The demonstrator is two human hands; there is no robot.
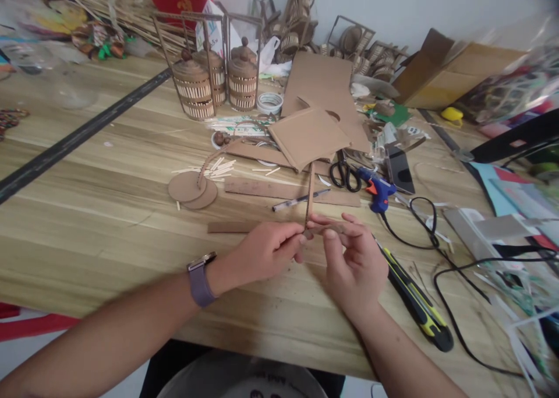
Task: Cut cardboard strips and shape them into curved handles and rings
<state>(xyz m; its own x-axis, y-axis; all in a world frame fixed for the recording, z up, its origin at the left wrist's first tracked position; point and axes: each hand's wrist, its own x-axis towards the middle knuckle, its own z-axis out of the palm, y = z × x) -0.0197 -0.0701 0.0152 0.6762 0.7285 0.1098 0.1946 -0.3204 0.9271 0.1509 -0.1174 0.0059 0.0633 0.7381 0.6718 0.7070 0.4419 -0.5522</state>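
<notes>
Blue glue gun (381, 194): our landmark, lying on the wooden table (109, 229).

Cardboard strip (310, 191), narrow, one: we found it left of the glue gun, standing up from between the hands.

Left hand (279, 243): left of the glue gun and nearer to us; we noted thumb and forefinger pinched together on the strip's lower end.

Right hand (358, 255): on our side of the glue gun; thumb pressed towards the fingers, grasping a brown piece (335, 228), outer fingers loosely curled. We could not tell whether piece and strip were one.

Utility knife (417, 299), black and yellow: nearer to us than the glue gun, beside the right hand.

Black scissors (345, 175): just left of the glue gun.

Cardboard discs (192, 189), two, overlapping: well left of the glue gun.
</notes>
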